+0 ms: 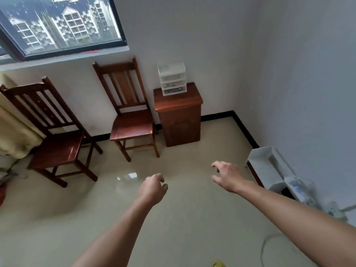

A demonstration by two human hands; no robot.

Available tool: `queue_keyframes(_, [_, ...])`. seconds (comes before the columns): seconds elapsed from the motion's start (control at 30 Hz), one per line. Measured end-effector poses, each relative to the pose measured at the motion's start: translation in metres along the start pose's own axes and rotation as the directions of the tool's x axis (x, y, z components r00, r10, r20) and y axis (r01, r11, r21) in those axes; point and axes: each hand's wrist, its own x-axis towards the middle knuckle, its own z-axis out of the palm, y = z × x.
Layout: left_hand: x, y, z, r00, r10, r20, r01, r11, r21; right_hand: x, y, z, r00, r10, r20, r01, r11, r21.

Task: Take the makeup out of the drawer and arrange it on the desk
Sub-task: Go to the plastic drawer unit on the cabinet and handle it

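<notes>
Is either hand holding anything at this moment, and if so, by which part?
Nothing is held. The left hand and the right hand are both empty, fingers loosely curled, out over the floor and well short of the small drawer unit on the wooden cabinet.

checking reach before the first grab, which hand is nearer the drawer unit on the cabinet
Right, though only slightly. The right hand is below and just right of the drawer unit; the left hand sits lower, just left of it. Both are empty and far short of it.

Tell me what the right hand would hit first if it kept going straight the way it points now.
Probably the wooden cabinet carrying the clear drawer unit. The right hand reaches roughly toward it over bare floor; depth is unclear, and nothing shows in between.
</notes>
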Motion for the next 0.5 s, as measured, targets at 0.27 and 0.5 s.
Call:
queue_keyframes(0.27, [0.153,0.005,-0.038,0.993,-0.114,-0.010,0.113,0.990,-0.080,0.185,-0.017,-0.055,0.997,-0.072,0.008,0.073,0.997,-0.023])
queue_keyframes(0.5, [0.325,-0.001,-0.088,0.993,-0.121,-0.005,0.119,0.984,-0.132,0.344,-0.040,-0.070,0.998,0.040,0.042,-0.043,0.997,0.066])
